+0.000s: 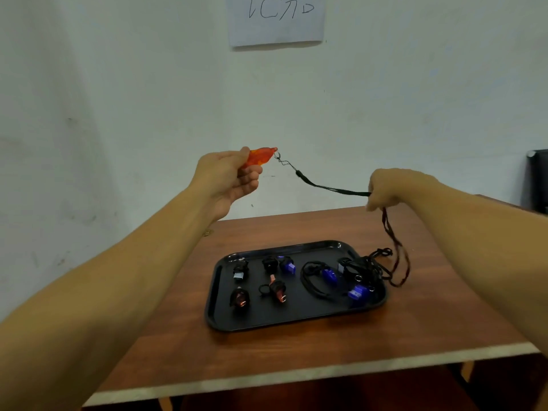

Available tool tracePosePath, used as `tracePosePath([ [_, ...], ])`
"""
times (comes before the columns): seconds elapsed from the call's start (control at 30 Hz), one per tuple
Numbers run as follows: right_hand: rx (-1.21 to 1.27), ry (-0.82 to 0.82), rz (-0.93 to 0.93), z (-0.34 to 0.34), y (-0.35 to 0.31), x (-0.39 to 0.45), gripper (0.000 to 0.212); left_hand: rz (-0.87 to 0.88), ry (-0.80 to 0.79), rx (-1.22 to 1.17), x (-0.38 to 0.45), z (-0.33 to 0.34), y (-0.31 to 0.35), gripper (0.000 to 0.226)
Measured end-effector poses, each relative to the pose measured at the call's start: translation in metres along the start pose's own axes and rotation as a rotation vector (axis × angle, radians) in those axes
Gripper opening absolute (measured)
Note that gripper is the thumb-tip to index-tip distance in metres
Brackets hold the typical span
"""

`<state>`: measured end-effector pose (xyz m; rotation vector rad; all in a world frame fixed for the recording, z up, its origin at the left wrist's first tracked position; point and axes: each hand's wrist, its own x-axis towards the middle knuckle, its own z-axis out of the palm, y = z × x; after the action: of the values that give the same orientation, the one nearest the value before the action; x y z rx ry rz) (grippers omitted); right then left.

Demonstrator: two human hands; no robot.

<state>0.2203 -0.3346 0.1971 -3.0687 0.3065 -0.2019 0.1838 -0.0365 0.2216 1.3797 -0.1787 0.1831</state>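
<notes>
Left hand (228,179) grip pinching orange whistle (261,155); right hand (388,188) grip clamping lanyard (332,188). Both hanging above bench (207,351) far edge. Advising: tensioning cord gently, lifting trailing loop clear of tray (296,323).

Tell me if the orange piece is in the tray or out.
Out. The left hand holds the orange piece in the air, off the tray; the right hand grips its cord.

Translucent orange fob (260,157) held aloft, black lanyard (332,188) stretched from its ring
</notes>
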Motion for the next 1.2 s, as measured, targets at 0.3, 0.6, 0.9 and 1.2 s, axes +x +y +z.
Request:
tracePosePath([
  [0.3,0.432,-0.478,-0.255,0.001,-0.022,-0.040,0.086,0.052,-0.165,0.049,-0.009,0.010,-0.010,0.014],
  [0.6,1.430,-0.064,-0.529,0.044,-0.106,-0.062,0.023,0.138,-0.194,0.207,-0.014,-0.006,-0.056,0.014],
  [0.9,1.485,-0.082,-0.537,0.096,-0.126,-0.027,0.022,0.205,-0.276,0.277,0.015,-0.041,-0.125,0.025],
  [1.2,1.393,0.212,-0.542,0.147,-0.143,-0.004,0.017,0.019,-0.474,-0.127,0.031,-0.066,-0.154,0.025],
])
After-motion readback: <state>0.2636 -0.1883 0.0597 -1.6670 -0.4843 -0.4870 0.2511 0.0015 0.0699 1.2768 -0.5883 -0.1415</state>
